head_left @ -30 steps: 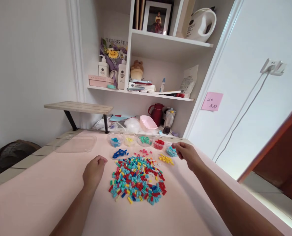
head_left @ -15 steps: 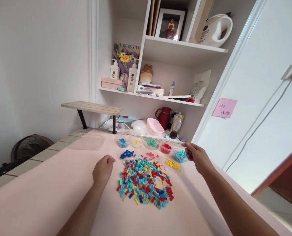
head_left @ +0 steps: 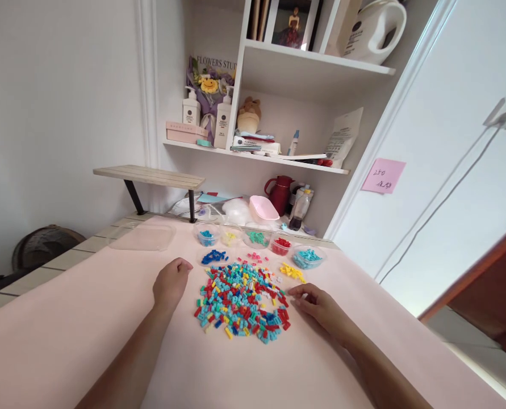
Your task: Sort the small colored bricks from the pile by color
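A heap of small coloured bricks [head_left: 242, 301] lies on the pink table [head_left: 86, 329], mixed red, light blue, yellow and dark blue. My left hand [head_left: 170, 282] rests on the table at the heap's left side, fingers curled in a loose fist, with nothing visible in it. My right hand [head_left: 318, 305] lies on the table at the heap's right edge, fingers bent, tips touching the nearest bricks. Behind the heap are small sorted piles: dark blue [head_left: 213, 257], pink [head_left: 255, 258], yellow [head_left: 292, 273].
A row of clear cups stands behind: blue [head_left: 206, 234], yellow [head_left: 229, 236], green [head_left: 258, 238], red [head_left: 281, 245], light blue [head_left: 308, 257]. A clear lid [head_left: 144, 237] lies at the back left. A pink bowl [head_left: 263, 208], red kettle [head_left: 279, 194] and shelves stand behind.
My right hand has come back from the light blue cup and down to the heap's right edge. The left hand has barely moved. The view has shifted a little.
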Demonstrator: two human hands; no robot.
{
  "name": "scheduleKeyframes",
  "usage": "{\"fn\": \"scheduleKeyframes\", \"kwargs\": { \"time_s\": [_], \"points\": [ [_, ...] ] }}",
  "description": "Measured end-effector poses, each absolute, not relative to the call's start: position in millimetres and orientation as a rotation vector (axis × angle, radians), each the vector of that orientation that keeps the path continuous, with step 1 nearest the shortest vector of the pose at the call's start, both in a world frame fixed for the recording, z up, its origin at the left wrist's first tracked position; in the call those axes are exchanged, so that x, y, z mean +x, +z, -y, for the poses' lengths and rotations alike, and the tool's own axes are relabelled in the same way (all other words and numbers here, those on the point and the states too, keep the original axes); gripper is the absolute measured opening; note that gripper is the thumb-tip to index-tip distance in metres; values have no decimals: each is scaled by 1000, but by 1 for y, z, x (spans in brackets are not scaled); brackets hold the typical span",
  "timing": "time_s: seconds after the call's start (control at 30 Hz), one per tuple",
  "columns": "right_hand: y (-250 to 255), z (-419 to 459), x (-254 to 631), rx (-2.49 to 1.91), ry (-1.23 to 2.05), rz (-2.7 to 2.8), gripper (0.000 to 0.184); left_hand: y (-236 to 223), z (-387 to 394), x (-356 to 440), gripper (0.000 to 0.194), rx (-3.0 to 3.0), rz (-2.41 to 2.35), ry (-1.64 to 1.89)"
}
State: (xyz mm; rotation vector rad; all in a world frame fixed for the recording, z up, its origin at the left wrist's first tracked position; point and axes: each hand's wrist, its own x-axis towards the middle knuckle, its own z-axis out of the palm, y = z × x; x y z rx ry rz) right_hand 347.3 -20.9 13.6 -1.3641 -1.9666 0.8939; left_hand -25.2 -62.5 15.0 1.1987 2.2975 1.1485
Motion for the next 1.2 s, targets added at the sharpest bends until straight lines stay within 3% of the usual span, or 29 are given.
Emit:
{"fn": "scheduleKeyframes", "kwargs": {
  "time_s": [0.27,0.5,0.77,1.2],
  "points": [
    [12,29,332,-1386,529,2236,33,16,62,-24,26,1188,-2303,1156],
    [12,28,336,-1363,549,2260,18,17,63,-22,25,1177,-2313,1140],
    [15,33,335,-1325,476,2396,38,17,62,-22,24,1192,-2318,1125],
    [13,32,335,-1291,483,2359,23,21,63,-21,25,1194,-2329,1078]
  ]
}}
